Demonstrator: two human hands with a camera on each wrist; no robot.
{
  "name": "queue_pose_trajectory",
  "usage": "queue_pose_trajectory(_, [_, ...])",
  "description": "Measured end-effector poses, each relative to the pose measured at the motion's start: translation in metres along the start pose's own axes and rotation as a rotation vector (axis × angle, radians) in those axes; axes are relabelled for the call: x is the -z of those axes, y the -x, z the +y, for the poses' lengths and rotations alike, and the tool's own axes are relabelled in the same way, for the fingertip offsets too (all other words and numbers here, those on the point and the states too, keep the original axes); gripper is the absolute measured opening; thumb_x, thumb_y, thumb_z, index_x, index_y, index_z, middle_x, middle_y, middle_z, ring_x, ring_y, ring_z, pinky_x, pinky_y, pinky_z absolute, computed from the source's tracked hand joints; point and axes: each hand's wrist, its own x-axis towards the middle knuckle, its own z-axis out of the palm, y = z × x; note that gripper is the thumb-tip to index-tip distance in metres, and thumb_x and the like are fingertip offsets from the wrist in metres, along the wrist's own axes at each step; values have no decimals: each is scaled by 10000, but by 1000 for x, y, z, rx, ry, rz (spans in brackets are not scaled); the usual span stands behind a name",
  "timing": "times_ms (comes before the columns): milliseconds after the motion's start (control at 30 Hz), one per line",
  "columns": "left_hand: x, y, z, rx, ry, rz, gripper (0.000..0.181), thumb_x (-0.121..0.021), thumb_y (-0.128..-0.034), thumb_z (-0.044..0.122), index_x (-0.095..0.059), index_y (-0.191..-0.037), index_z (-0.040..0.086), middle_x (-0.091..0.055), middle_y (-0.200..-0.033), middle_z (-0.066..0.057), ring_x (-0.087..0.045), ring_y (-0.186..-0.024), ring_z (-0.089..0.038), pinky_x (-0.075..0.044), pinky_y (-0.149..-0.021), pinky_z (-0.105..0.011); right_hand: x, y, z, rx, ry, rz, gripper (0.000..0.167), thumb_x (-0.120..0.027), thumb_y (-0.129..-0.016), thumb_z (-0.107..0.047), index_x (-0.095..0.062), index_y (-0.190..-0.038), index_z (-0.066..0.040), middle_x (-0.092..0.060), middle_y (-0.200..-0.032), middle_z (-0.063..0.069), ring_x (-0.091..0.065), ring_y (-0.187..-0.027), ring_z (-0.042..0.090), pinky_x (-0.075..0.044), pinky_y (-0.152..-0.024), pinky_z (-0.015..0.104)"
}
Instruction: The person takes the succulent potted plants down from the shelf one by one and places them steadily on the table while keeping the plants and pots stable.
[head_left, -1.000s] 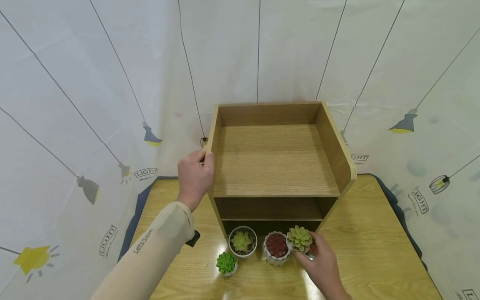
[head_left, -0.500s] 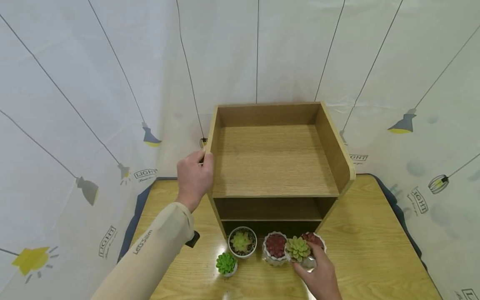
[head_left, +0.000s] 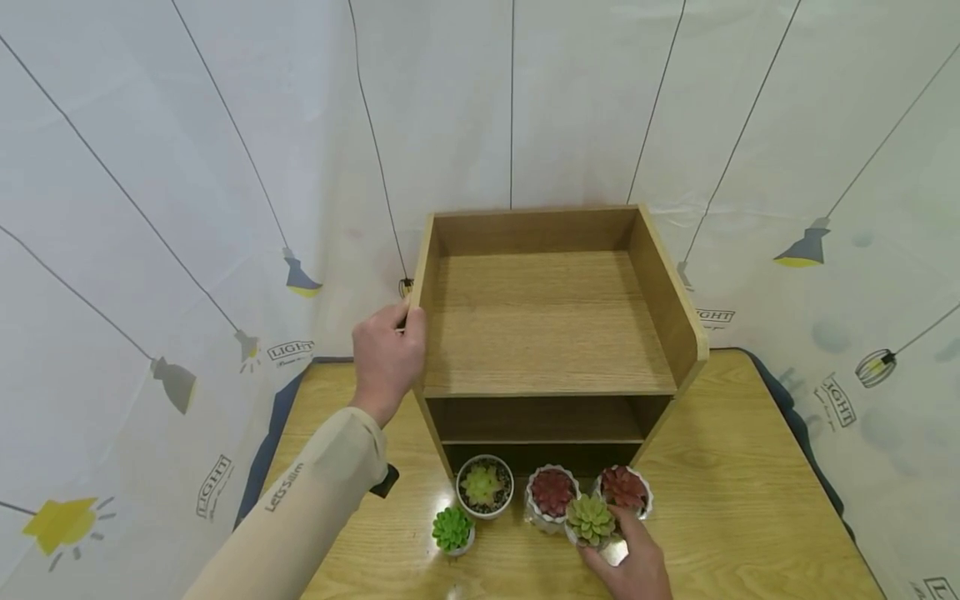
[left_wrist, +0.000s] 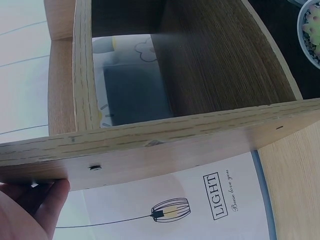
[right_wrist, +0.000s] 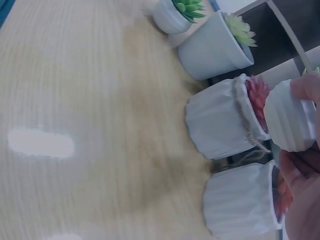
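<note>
My left hand (head_left: 387, 357) grips the left side panel of a wooden shelf unit (head_left: 555, 325); in the left wrist view a fingertip (left_wrist: 56, 200) lies against the panel's outer face. A small potted succulent (head_left: 590, 521), pale green in a ribbed white pot (right_wrist: 287, 117), is pinched by my right hand (head_left: 637, 560). It is held above and in front of two white pots with red succulents, one at left (head_left: 552, 491) and one at right (head_left: 624, 489). The right wrist view shows it raised off the table.
A white pot with a yellow-green succulent (head_left: 484, 486) stands before the shelf unit's left front. Nearer me sits a small bright green succulent (head_left: 452, 528). All stand on a wooden table (head_left: 735, 500), with a lamp-printed backdrop (head_left: 570, 100) behind and at both sides.
My right hand has moved left and toward me with the small pale green succulent, uncovering the right-hand red succulent. My left hand keeps its place on the shelf panel.
</note>
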Motion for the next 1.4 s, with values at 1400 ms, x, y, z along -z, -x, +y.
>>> queue_pose_trajectory(1400, [0,0,2,-19,-20,29,319,-540,-981,132,-773,-1148,-9,-770,-955,-204,-757,-770,-318,-613,-584,-454,-23,25,39,-244,49,-300,667,-900,-740,-250,-620,-1252,73,-677,-1188,233,-671,-1071,401,-564,-879,510])
